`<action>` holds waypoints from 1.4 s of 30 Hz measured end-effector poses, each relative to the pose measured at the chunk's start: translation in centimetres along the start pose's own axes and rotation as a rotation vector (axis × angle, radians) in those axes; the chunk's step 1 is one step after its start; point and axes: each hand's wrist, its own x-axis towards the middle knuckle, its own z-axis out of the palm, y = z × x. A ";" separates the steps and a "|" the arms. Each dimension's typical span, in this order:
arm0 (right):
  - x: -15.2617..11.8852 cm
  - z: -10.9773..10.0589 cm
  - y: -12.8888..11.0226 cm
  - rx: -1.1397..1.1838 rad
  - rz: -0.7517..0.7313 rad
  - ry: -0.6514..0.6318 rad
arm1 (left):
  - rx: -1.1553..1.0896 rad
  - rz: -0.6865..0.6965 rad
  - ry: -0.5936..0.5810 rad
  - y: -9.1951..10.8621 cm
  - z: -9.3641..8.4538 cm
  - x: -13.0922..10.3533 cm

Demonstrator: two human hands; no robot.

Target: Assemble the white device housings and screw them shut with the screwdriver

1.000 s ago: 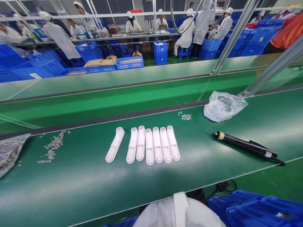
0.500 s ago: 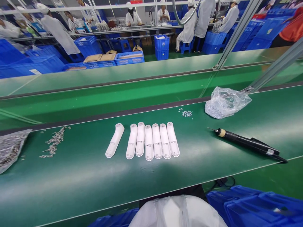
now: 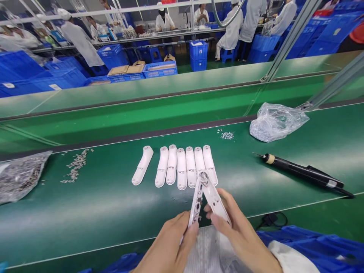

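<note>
Between my hands, above the table's near edge, is a white handheld device casing split into two halves that meet at the top. My left hand grips the half with the circuit board, its parts facing inward. In my right hand is the other half, a white shell; wires show near the top where the halves join. Just beyond lie several white handheld casings in a row, with one casing set apart on the left. The opened device overlaps the row's right end.
A black electric screwdriver lies at the right. Behind it sits a clear plastic bag, near a pile of tiny screws. Small metal parts and a bag of parts are at the left. Blue crates stand below right.
Both my hands have come into view from below, holding the opened device. The view has shifted slightly; the casings, screwdriver and bags stay in place on the table.
</note>
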 end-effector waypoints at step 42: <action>4.2 1.8 -4.9 0.302 0.142 0.257 | -0.270 -0.066 -0.040 0.5 0.7 3.3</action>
